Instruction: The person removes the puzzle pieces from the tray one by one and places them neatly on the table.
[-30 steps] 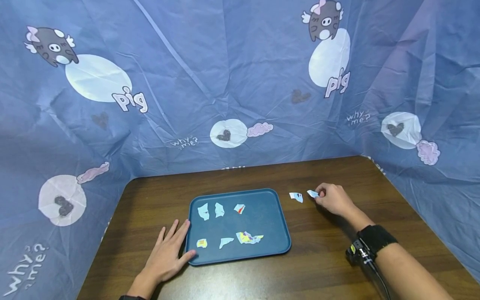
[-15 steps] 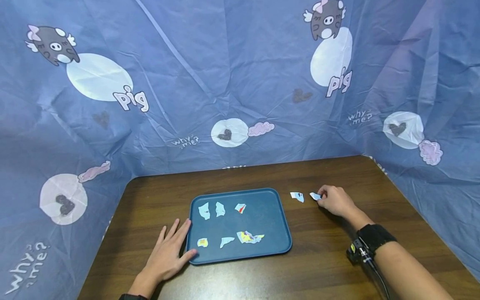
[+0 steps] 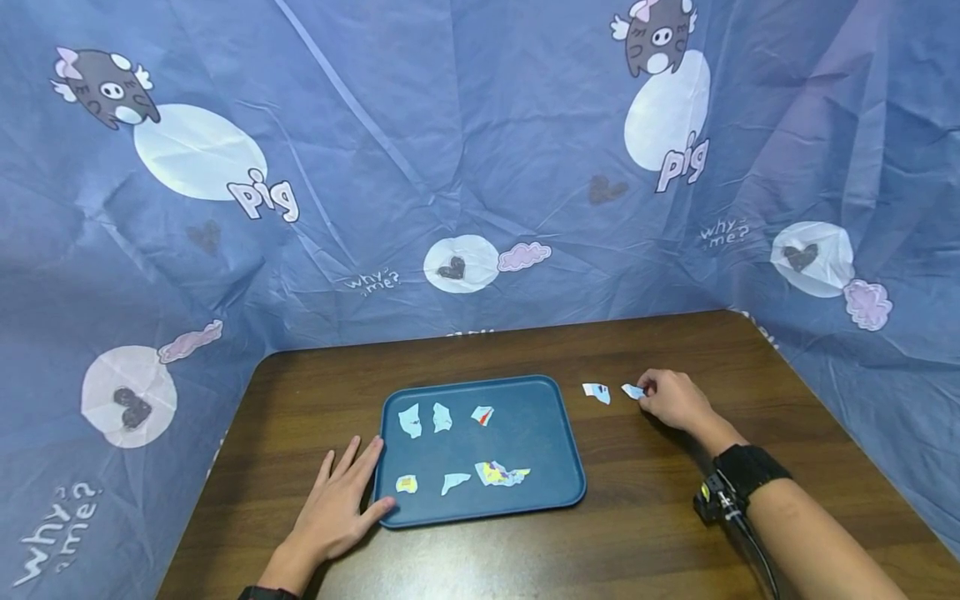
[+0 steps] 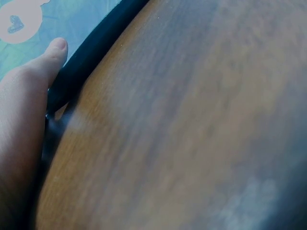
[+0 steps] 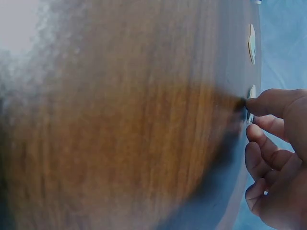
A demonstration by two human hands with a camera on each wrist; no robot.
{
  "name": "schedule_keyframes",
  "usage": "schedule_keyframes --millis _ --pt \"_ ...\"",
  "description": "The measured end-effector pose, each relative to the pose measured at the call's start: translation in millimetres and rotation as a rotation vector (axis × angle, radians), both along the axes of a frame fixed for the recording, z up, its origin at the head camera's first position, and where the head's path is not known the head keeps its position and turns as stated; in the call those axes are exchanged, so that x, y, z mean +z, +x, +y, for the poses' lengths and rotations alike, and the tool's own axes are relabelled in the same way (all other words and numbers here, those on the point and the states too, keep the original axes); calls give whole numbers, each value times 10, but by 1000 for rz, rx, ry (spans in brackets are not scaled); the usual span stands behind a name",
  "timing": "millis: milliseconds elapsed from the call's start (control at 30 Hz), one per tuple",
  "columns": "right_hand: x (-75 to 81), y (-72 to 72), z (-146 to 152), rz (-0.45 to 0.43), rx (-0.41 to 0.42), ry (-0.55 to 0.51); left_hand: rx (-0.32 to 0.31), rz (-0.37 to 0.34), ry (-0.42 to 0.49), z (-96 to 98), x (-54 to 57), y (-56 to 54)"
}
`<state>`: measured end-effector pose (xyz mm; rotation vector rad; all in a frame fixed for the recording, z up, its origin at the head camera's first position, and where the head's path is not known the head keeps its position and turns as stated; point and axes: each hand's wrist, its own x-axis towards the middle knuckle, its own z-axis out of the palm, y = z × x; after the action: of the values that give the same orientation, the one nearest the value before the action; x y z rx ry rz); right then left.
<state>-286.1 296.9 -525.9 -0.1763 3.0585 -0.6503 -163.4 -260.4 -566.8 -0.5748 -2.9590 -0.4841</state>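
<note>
A torn, pale blue-and-white paper piece [image 3: 632, 391] is on the table to the right of the tray, and my right hand [image 3: 675, 400] pinches its right end between thumb and finger. Just left of it lies a second paper scrap [image 3: 597, 392] with a dark mark. In the right wrist view, thumb and finger meet at the pinched scrap, seen almost edge-on, while the other fingers curl below. My left hand [image 3: 333, 508] rests with spread fingers at the left edge of the blue tray [image 3: 525, 433], its thumb touching the rim near the front corner.
Several torn scraps lie in two rows inside the tray, among them a red-marked scrap [image 3: 482, 416] and a larger yellow-marked one [image 3: 501, 474]. The brown wooden table [image 3: 480, 558] ends at a blue printed curtain [image 3: 360, 208] behind and at both sides.
My right hand has moved very slightly right with the pinched scrap, whose lie has shifted a little. The left hand stays at the tray's edge, and the head view has shifted slightly.
</note>
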Motion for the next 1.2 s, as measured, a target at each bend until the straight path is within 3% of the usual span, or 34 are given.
schedule_keyframes --millis 233,667,967,1200 --pt "-3 -6 5 5 3 -27 -8 35 2 4 -6 5" --pt "-3 -23 -2 3 25 -59 -2 13 -4 5 -14 7" --pt "-42 -65 34 11 28 -74 6 -41 -27 3 15 -14" --pt "-73 -62 42 15 30 -86 -8 9 -7 8 -4 -6"
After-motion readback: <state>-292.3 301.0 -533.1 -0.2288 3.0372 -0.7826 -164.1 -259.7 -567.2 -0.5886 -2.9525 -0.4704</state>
